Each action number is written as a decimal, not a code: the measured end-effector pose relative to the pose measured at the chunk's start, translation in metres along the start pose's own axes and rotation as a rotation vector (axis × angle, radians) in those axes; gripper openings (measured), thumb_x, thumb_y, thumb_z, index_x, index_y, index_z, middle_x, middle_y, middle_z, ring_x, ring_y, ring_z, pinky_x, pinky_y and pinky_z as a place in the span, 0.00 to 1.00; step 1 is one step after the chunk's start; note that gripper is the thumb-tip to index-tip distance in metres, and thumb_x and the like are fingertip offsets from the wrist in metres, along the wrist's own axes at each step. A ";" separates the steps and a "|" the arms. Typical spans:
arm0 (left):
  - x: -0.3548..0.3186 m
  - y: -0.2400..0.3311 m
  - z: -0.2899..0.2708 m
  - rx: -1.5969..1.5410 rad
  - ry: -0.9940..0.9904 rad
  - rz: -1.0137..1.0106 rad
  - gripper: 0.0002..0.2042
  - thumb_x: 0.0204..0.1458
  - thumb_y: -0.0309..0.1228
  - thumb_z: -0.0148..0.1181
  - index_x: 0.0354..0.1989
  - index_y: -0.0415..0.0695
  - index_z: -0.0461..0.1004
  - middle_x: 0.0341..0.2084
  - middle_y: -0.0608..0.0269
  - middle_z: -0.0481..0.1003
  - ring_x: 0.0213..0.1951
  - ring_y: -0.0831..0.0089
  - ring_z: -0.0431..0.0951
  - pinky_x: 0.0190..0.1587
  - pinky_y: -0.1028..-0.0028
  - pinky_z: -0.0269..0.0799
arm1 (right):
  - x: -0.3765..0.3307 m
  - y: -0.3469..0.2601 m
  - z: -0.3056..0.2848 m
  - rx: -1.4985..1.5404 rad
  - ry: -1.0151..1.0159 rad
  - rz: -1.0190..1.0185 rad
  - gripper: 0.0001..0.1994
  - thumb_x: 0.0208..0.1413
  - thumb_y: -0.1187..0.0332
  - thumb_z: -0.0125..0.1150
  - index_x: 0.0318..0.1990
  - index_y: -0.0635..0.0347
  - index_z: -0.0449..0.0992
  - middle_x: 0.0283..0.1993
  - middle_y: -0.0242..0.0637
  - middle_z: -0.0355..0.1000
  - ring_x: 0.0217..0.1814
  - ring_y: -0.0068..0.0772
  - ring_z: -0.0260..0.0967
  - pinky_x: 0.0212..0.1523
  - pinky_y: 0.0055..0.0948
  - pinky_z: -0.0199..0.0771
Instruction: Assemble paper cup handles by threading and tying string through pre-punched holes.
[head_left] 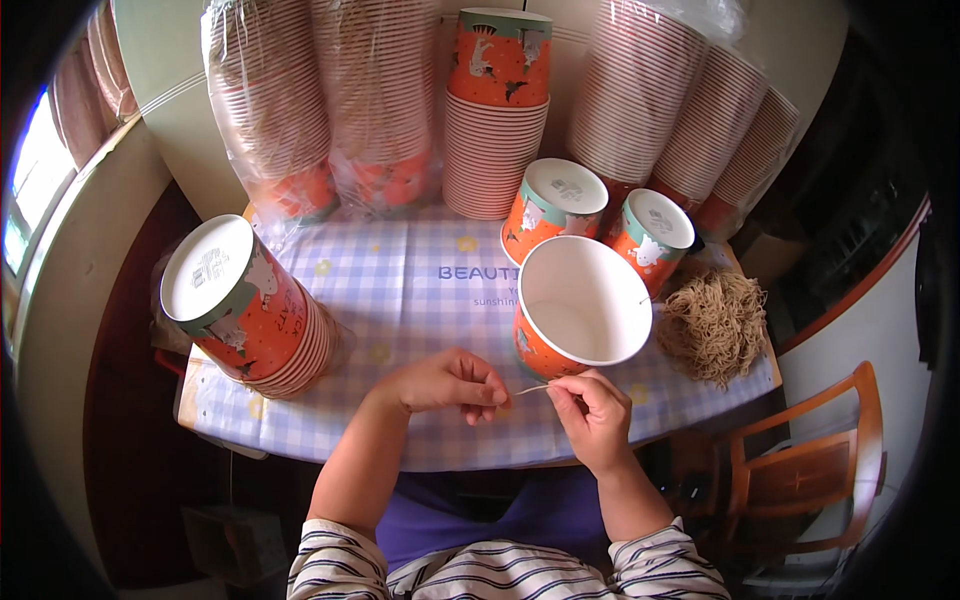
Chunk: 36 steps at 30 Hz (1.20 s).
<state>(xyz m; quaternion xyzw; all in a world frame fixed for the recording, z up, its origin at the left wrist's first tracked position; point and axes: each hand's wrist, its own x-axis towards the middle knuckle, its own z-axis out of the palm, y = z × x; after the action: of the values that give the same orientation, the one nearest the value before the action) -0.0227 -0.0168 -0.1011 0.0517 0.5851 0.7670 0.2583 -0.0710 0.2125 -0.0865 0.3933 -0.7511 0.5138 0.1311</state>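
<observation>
A short tan string [530, 389] stretches between my two hands near the table's front edge. My left hand [455, 385] pinches one end with thumb and fingertips. On the other end, the fingertips of my right hand [594, 405] are closed. Just beyond them stands an orange and green paper bucket [584, 302], mouth up and tilted toward me, its white inside showing. A small hole or mark is on its right rim. To its right lies a tangled heap of tan strings [713, 325].
An upside-down stack of paper buckets [250, 305] leans at the left. Two upturned buckets [562, 200] stand behind the open one. Tall bucket stacks [495, 150], several wrapped in clear plastic, line the back. A checked cloth [400, 290] covers the table; a wooden chair [800, 470] is at right.
</observation>
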 end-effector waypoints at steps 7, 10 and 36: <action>-0.001 0.004 0.002 0.112 0.002 0.005 0.06 0.53 0.27 0.61 0.33 0.37 0.78 0.22 0.69 0.75 0.23 0.84 0.71 0.26 0.82 0.66 | -0.005 -0.005 -0.001 0.004 -0.041 0.007 0.16 0.46 0.74 0.66 0.44 0.64 0.73 0.40 0.40 0.74 0.37 0.31 0.72 0.40 0.26 0.73; 0.000 0.004 0.003 0.173 0.001 -0.009 0.06 0.53 0.28 0.62 0.32 0.38 0.78 0.21 0.71 0.74 0.22 0.85 0.68 0.25 0.83 0.64 | -0.008 -0.009 0.004 0.111 -0.178 -0.032 0.26 0.46 0.71 0.65 0.54 0.66 0.66 0.49 0.45 0.72 0.47 0.36 0.72 0.49 0.31 0.71; 0.002 0.004 0.008 0.157 0.045 0.067 0.08 0.53 0.30 0.60 0.36 0.38 0.78 0.24 0.68 0.76 0.26 0.83 0.72 0.27 0.81 0.67 | -0.006 -0.004 0.018 -0.078 -0.151 -0.213 0.11 0.45 0.81 0.63 0.37 0.62 0.73 0.33 0.38 0.70 0.32 0.39 0.72 0.32 0.32 0.74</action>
<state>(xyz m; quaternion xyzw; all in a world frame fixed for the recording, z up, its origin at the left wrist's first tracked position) -0.0225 -0.0100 -0.0950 0.0742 0.6471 0.7279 0.2144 -0.0609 0.1987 -0.0952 0.5030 -0.7321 0.4364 0.1433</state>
